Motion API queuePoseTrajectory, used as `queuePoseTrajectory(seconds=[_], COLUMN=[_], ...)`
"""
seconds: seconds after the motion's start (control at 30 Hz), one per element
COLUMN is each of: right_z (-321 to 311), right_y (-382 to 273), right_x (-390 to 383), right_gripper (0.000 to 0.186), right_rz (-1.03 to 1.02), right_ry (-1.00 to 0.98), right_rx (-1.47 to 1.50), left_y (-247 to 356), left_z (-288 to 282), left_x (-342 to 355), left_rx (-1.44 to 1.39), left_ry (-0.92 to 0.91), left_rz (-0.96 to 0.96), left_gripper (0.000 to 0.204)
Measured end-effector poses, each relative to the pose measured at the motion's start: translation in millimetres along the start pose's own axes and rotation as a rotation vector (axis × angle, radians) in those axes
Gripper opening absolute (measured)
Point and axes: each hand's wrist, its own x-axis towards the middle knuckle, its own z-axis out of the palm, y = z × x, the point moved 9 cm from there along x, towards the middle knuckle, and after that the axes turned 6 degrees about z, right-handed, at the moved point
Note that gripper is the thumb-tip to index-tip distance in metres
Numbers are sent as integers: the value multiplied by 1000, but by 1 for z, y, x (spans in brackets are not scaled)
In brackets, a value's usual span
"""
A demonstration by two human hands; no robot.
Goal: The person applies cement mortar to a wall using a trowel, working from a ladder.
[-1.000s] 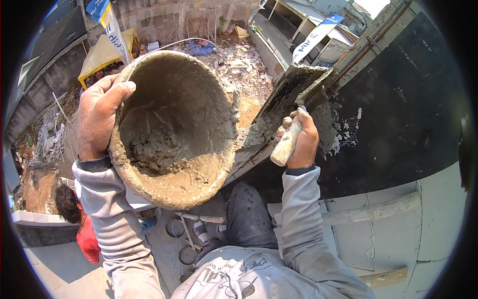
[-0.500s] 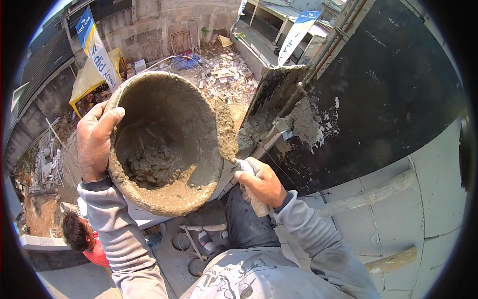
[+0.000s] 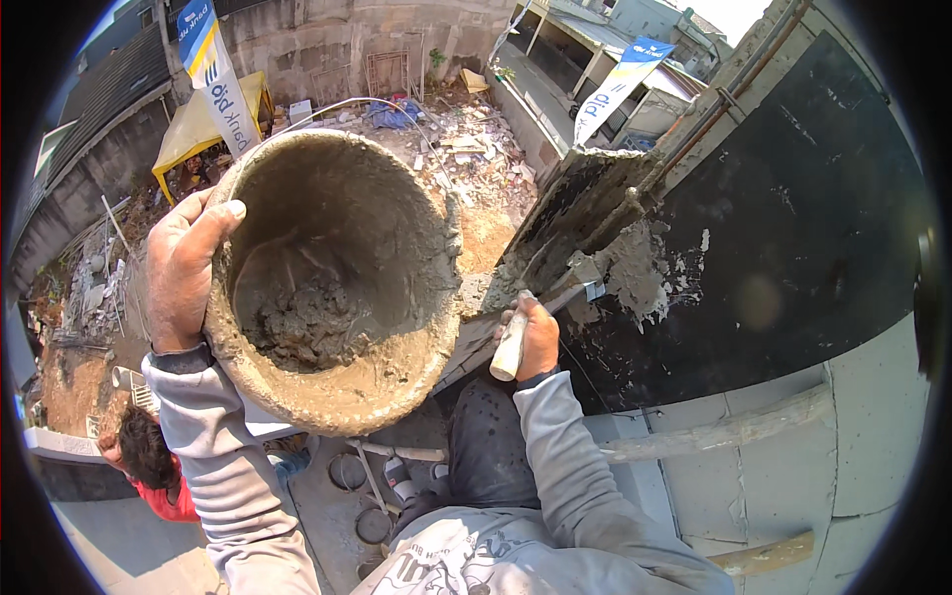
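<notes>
Dark wall panel [image 3: 793, 238] smeared with a patch of grey mortar [image 3: 635, 283].

I see my right hand [image 3: 535, 337] back up at the black wall [image 3: 793, 248] after dipping toward the mortar bucket [image 3: 337, 278], its trowel [image 3: 570, 223] now pressing a fresh grey patch of mortar [image 3: 640, 278] there, while the bucket's load looks smaller.
</notes>
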Motion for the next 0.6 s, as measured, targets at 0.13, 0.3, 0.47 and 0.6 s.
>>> queuePoseTrajectory(seconds=[0.13,0.3,0.47,0.6], right_z=[6,33,28,13], right_y=[-32,-31,20,4], right_x=[31,14,-23,-24], right_gripper=[22,21,22,21], right_rz=[-70,-170,21,79], right_ry=[10,90,33,21], right_rx=[148,137,-79,-53], left_y=[1,1,-11,-6], left_z=[2,2,-6,-3], left_x=[-5,-4,4,3], left_rx=[-22,-88,-112,-77], left_ry=[16,37,15,35], left_rz=[-9,-6,-19,-5], left_gripper=[42,43,51,51])
